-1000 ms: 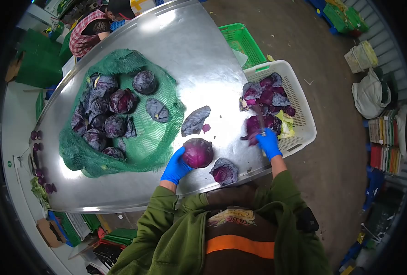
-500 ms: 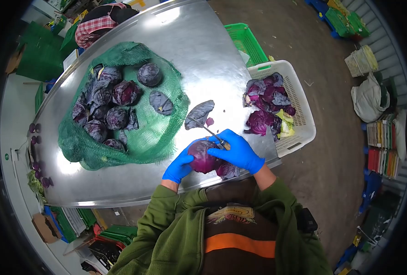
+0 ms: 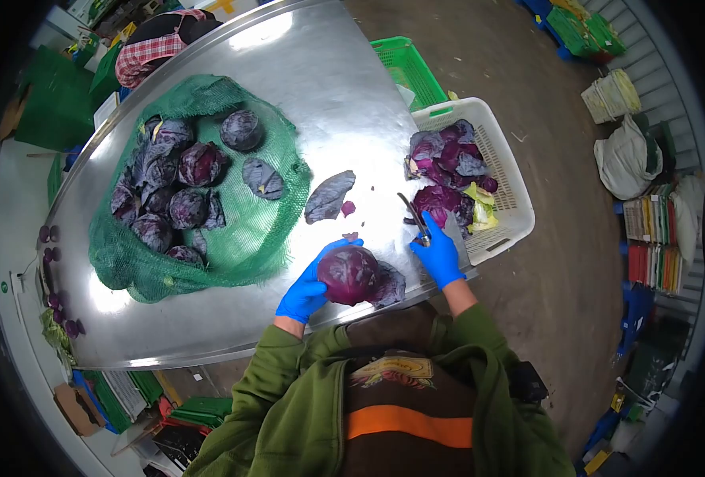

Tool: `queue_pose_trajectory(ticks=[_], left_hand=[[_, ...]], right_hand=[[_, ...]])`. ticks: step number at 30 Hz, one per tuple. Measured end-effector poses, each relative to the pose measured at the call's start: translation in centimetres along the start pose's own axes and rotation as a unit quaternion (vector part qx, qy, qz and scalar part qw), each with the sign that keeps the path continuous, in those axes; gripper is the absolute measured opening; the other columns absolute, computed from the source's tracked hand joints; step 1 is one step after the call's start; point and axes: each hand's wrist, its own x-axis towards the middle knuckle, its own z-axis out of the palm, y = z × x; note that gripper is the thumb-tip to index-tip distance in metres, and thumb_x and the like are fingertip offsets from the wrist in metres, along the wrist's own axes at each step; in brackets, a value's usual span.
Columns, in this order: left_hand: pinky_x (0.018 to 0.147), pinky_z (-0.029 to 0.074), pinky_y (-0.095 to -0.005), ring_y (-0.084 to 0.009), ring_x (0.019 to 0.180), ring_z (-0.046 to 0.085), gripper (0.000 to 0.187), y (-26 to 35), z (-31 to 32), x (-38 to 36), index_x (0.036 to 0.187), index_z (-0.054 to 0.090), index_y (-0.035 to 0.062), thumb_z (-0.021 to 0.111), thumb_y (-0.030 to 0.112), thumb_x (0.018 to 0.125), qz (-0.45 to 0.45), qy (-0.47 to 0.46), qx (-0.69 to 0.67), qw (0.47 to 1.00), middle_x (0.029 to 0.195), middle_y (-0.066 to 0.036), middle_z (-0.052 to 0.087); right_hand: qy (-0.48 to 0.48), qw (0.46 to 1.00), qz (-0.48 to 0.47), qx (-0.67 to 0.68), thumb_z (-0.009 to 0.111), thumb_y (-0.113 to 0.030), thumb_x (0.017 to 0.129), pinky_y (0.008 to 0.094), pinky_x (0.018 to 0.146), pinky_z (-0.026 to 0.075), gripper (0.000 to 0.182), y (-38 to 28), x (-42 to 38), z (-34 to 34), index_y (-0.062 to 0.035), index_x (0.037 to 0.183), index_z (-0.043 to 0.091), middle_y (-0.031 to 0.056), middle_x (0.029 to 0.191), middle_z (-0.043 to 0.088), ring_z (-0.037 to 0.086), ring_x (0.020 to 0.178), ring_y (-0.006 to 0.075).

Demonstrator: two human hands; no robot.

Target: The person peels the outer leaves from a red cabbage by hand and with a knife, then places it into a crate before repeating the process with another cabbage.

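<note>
My left hand [image 3: 308, 288], in a blue glove, is closed around the side of a smooth red cabbage [image 3: 348, 275] above the table's near edge. My right hand [image 3: 438, 254], also gloved, grips a knife [image 3: 414, 215] whose dark blade points up and away, apart from the cabbage. Just right of the cabbage lies a loose outer leaf [image 3: 389, 285]. Beyond it on the metal are a larger dull leaf [image 3: 329, 196] and a small purple scrap [image 3: 348, 208]. Several more cabbages [image 3: 202, 164] rest on a green mesh sack [image 3: 245, 246] to the left.
A white crate [image 3: 513, 203] with leaf trimmings [image 3: 448, 159] stands at the right edge of the metal table [image 3: 344, 95]. Behind it is a green crate [image 3: 420, 75]. Another person [image 3: 158, 52] bends at the far side. Small purple pieces [image 3: 54, 300] line the left edge.
My right hand has moved off the cabbage to the right, taking the knife with it. The cabbage stays in my left hand, and the view has shifted slightly.
</note>
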Motion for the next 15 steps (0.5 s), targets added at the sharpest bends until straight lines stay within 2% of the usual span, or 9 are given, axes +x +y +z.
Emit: queue_pose_trajectory(ticks=[1,3,4,6,9,10,12,13,15], left_hand=[[0.115,0.032,-0.0404,-0.0278,0.137,0.042,0.099,0.0,-0.1,0.0,0.147,0.034,0.0038,0.084,0.027,0.064,-0.004,0.014,-0.026,1.0,0.15,-0.015,0.04],[0.115,0.033,-0.0401,-0.0279,0.136,0.042,0.099,0.0,-0.1,0.3,0.147,0.034,0.004,0.083,0.025,0.065,-0.01,0.026,-0.051,0.998,0.149,-0.015,0.04],[0.115,0.033,-0.0398,-0.0277,0.136,0.043,0.097,0.2,0.0,0.7,0.148,0.034,0.0043,0.083,0.023,0.066,-0.011,0.039,0.011,0.999,0.148,-0.014,0.042],[0.115,0.033,-0.0396,-0.0276,0.135,0.044,0.096,0.5,0.1,1.2,0.148,0.034,0.0047,0.082,0.021,0.066,-0.013,0.051,0.074,0.996,0.147,-0.014,0.043],[0.115,0.034,-0.0394,-0.0271,0.134,0.044,0.09,0.8,0.3,1.8,0.147,0.035,0.005,0.079,0.017,0.069,-0.014,0.025,0.234,0.972,0.145,-0.012,0.045],[0.114,0.034,-0.0397,-0.0266,0.133,0.044,0.09,0.8,0.2,1.8,0.146,0.037,0.005,0.08,0.015,0.068,-0.021,0.016,0.228,0.973,0.144,-0.012,0.045],[0.114,0.034,-0.04,-0.0261,0.133,0.045,0.089,-0.1,-0.4,1.6,0.145,0.039,0.005,0.08,0.013,0.066,-0.027,0.009,0.22,0.975,0.143,-0.011,0.046],[0.113,0.036,-0.0411,-0.0255,0.133,0.045,0.086,-1.2,-1.3,1.1,0.144,0.04,0.0049,0.079,0.017,0.068,-0.065,0.05,0.085,0.993,0.143,-0.011,0.046],[0.112,0.037,-0.0422,-0.0249,0.133,0.044,0.083,-2.2,-1.2,0.8,0.143,0.042,0.0048,0.079,0.02,0.07,-0.097,0.088,-0.048,0.99,0.142,-0.011,0.047]], right_hand=[[0.0,1.0,0.003,0.0,0.074,-0.023,0.085,0.035,0.07,0.052,0.04,0.1,-0.4,-0.1,-0.0062,0.12,0.062,0.0079,0.093,0.068,0.063,0.074,0.0227],[-0.159,0.915,0.13,0.346,0.077,-0.027,0.083,0.0338,0.07,0.052,0.048,-5.4,-1.7,-2.0,-0.0105,0.125,0.059,0.0077,0.089,0.066,0.063,0.073,0.0257],[-0.157,0.915,0.132,0.347,0.077,-0.027,0.083,0.0338,0.07,0.052,0.048,-7.0,-2.2,-2.0,-0.0105,0.125,0.059,0.0077,0.089,0.066,0.063,0.073,0.0257],[-0.002,0.951,-0.228,0.207,0.078,-0.019,0.082,0.0294,0.067,0.049,0.038,-9.2,-3.0,-1.3,-0.008,0.116,0.064,0.0044,0.086,0.062,0.059,0.068,0.0166],[-0.019,0.955,-0.245,0.165,0.076,-0.019,0.085,0.0273,0.064,0.047,0.022,-10.0,-3.5,-0.3,-0.0063,0.1,0.066,0.0034,0.082,0.06,0.057,0.069,0.013],[-0.009,0.964,-0.216,0.156,0.075,-0.018,0.086,0.0283,0.063,0.046,0.017,-9.6,-3.3,0.2,-0.0051,0.088,0.064,0.0037,0.081,0.061,0.057,0.069,0.0118],[0.022,0.973,-0.165,0.158,0.073,-0.018,0.088,0.0273,0.061,0.046,0.015,-7.2,-1.9,1.7,-0.0063,0.09,0.063,0.0032,0.082,0.062,0.057,0.067,0.0112],[0.052,0.979,-0.114,0.162,0.072,-0.018,0.089,0.0264,0.059,0.045,0.014,-5.8,-1.2,2.6,-0.0075,0.091,0.063,0.0028,0.083,0.064,0.056,0.065,0.0105],[-0.017,0.935,0.103,0.338,0.074,-0.021,0.087,0.026,0.056,0.047,0.027,-1.6,0.7,3.4,-0.0061,0.107,0.063,0.0025,0.086,0.065,0.056,0.059,0.0115]])
